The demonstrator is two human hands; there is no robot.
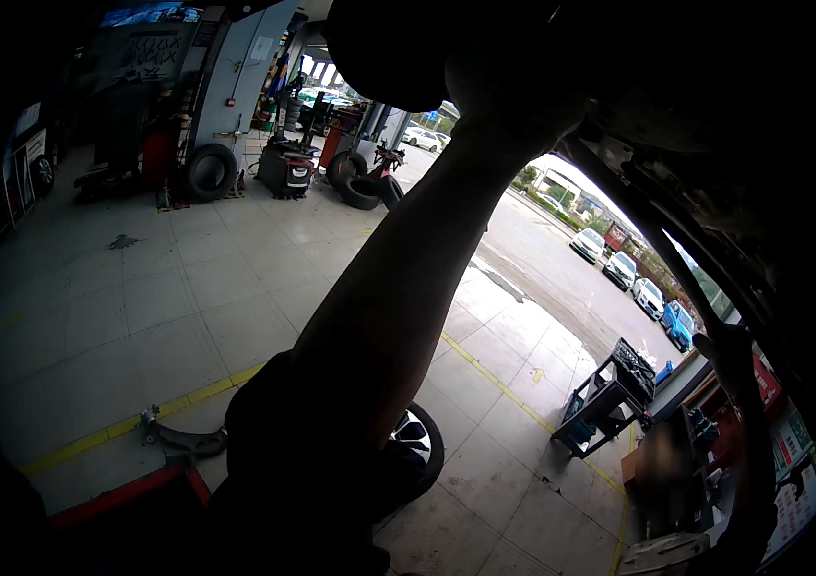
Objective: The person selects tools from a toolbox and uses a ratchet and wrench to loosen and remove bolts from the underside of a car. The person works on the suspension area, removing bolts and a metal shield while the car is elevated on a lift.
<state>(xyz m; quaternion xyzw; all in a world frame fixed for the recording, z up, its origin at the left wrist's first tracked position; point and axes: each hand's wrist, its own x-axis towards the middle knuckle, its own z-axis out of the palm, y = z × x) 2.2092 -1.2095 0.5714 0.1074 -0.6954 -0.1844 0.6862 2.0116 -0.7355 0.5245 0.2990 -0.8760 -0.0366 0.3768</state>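
Observation:
My left arm rises from the lower edge, dark against the bright doorway. My left hand is raised among the shadowed parts of a vehicle's underside overhead. Its fingers are lost in the dark, so what they touch or hold is hidden. Beside the hand, a dark bar slants down to the right. It meets a dark upright shape, which I cannot identify. My right hand cannot be made out. Below the arm, a wheel with a silver-spoked rim shows in part.
A suspension control arm lies on the tiled floor near a red frame. A black tool cart stands right, near cluttered shelving. Loose tyres and a tyre machine stand at the back. Cars are parked outside.

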